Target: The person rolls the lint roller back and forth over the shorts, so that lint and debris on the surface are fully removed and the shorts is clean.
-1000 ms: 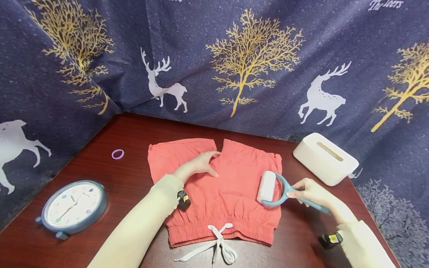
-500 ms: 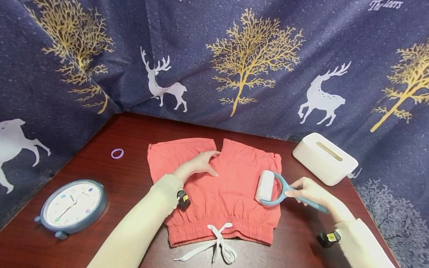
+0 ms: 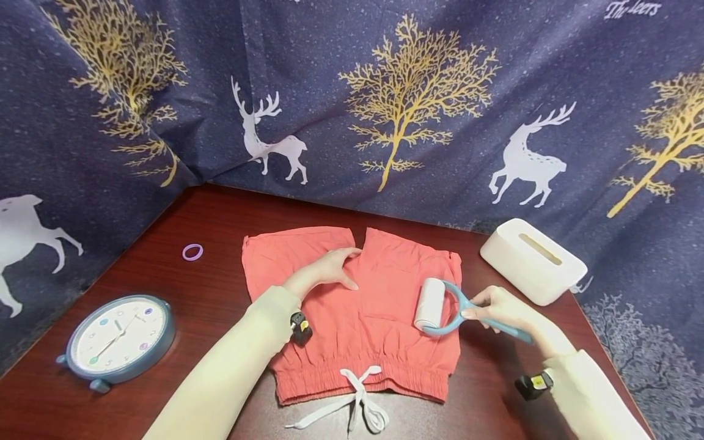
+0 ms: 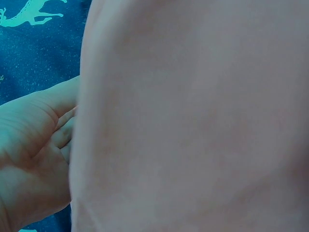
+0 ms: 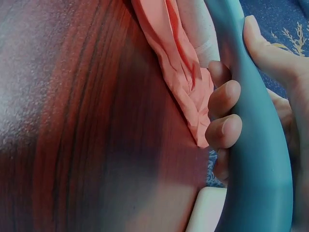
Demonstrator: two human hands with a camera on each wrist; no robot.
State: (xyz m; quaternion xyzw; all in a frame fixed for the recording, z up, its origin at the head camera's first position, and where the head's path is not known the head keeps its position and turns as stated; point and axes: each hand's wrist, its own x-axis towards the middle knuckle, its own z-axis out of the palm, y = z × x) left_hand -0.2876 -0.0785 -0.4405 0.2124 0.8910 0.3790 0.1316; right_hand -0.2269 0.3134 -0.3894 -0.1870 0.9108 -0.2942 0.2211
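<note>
Coral-red shorts (image 3: pixel 385 287) lie spread flat on the table, waistband towards me, with a white drawstring (image 3: pixel 359 397) tied in a bow. My left hand (image 3: pixel 332 266) rests on their middle, thumb apart from the fingers. In the left wrist view a blurred pale surface covers most of the frame, and the left hand (image 4: pixel 36 145) shows beside it with its fingertips hidden. With curled fingers my right hand (image 3: pixel 497 307) holds the blue handle (image 5: pixel 258 130) of a lint roller (image 3: pixel 431 304). Its white roll lies on the right leg of the shorts.
A round blue-rimmed clock (image 3: pixel 118 336) lies at the left, with a purple ring (image 3: pixel 192 252) beyond it. At the right rear sits a white tissue box (image 3: pixel 533 260). A dark blue patterned cloth (image 3: pixel 330 122) hangs behind the table (image 3: pixel 220 211).
My right hand has moved the lint roller slightly left across the right leg of the shorts. The left hand has stayed in place.
</note>
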